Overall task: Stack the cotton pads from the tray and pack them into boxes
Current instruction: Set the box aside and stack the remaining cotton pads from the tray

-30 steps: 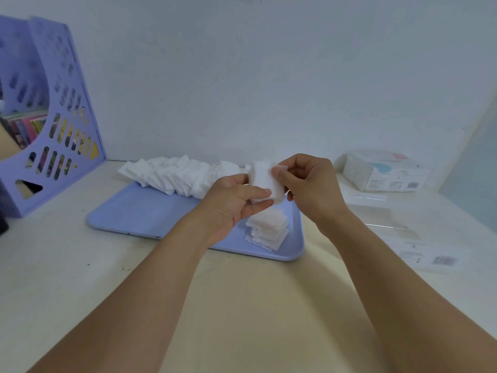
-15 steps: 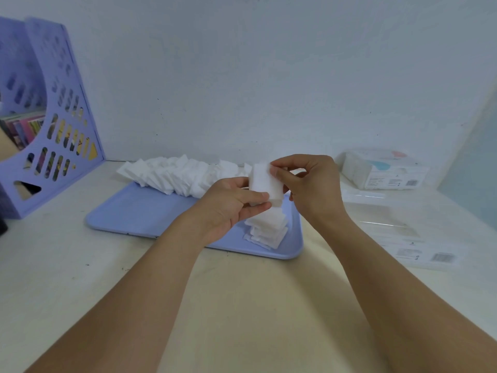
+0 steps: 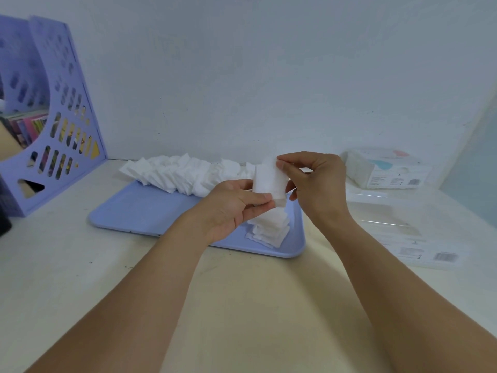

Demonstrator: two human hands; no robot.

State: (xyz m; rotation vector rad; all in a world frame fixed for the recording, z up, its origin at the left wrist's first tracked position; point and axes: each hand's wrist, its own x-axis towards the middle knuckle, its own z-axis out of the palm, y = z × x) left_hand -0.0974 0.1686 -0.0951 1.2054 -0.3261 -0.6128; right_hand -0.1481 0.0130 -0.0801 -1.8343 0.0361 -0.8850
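Note:
Both hands hold a small bundle of white cotton pads (image 3: 269, 184) above the right end of a light blue tray (image 3: 139, 211). My left hand (image 3: 231, 211) pinches the bundle's lower edge between thumb and fingers. My right hand (image 3: 314, 184) grips its upper right corner. Under the bundle, a loose stack of pads (image 3: 269, 228) lies on the tray. A long slanted row of pads (image 3: 183, 175) leans along the tray's far edge. A full box of pads (image 3: 387, 172) stands at the far right, and a clear flat box (image 3: 398, 227) lies beside the tray.
A purple perforated file holder (image 3: 51, 122) with books stands at the far left against the white wall. A dark object (image 3: 4, 224) sits at the left edge. The cream table (image 3: 67, 265) stretches toward me.
The bundle has been turned slightly and raised a little; my right fingers shifted to its top corner. The stack on the tray has not moved.

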